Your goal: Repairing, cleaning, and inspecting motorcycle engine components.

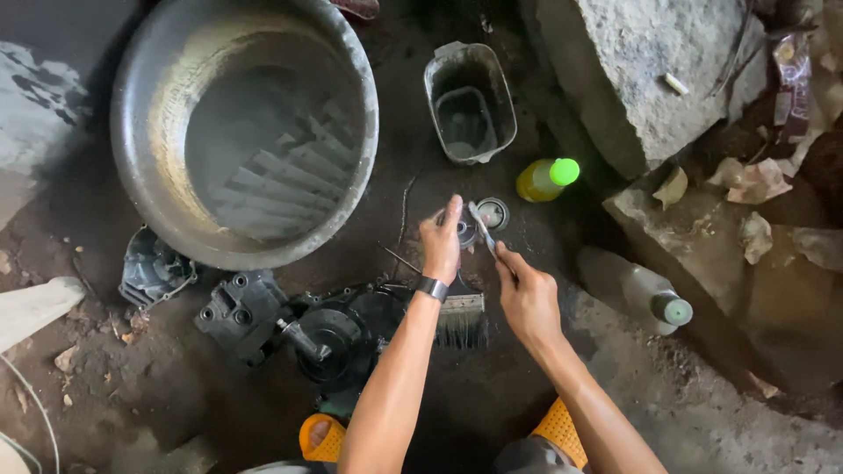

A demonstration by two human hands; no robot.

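Observation:
My left hand point(441, 242), with a dark band on its wrist, grips a small dark round metal part point(464, 233) held just above the dirty ground. My right hand point(525, 294) holds a thin grey metal tool point(481, 225) whose tip points at that part. A small round metal cap point(493, 213) lies just beyond the tool's tip. A flat paintbrush point(461, 318) lies on the ground under my left wrist, bristles toward me.
A big metal basin point(140, 132) with cloudy liquid sits upper left. Black engine parts point(334, 338) and a casing point(239, 312) lie near my knees. A cut plastic container point(469, 101), a yellow bottle point(544, 178), a clear bottle point(639, 290) and a large stone block point(650, 70) stand beyond.

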